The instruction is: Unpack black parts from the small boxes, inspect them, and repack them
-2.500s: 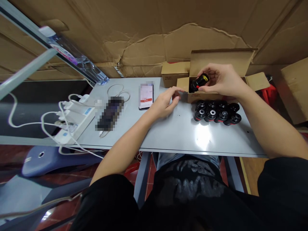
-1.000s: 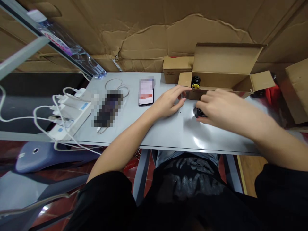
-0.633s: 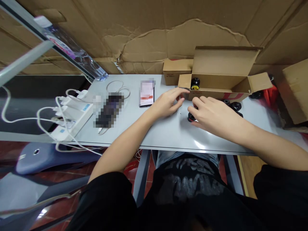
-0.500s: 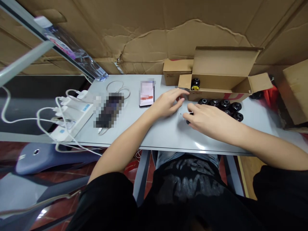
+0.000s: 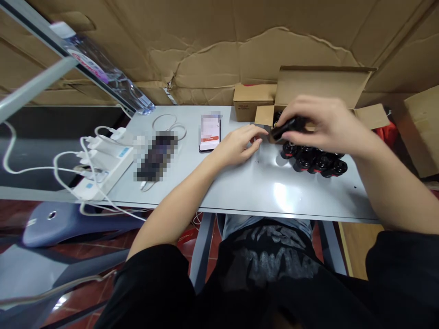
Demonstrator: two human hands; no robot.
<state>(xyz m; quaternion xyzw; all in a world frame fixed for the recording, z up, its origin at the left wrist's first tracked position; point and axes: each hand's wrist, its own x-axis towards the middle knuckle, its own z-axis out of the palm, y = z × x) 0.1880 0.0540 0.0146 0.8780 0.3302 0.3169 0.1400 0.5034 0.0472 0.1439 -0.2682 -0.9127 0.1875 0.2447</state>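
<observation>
My right hand (image 5: pixel 324 122) grips a shiny black cylindrical part (image 5: pixel 288 128), tilted over the front left corner of an open cardboard box (image 5: pixel 322 84). Its fingers and thumb close round the part from the right. Below the box, several similar black round parts with red marks (image 5: pixel 310 165) stand grouped on the table. Resting on the tabletop, my left hand (image 5: pixel 236 146) has its fingertips at the box's left front corner, thumb apart and nothing held. My right hand hides much of the box's inside.
A second small carton (image 5: pixel 252 101) stands behind left of the box. Further left on the grey table (image 5: pixel 236 194) are a phone (image 5: pixel 210 132), a dark blurred device (image 5: pixel 156 157) and a power strip (image 5: pixel 103 176) with white cables. A water bottle (image 5: pixel 109 75) leans against the frame.
My right hand has lifted the black part off the tabletop and moved up and right to the box. My left hand has stayed almost still.
</observation>
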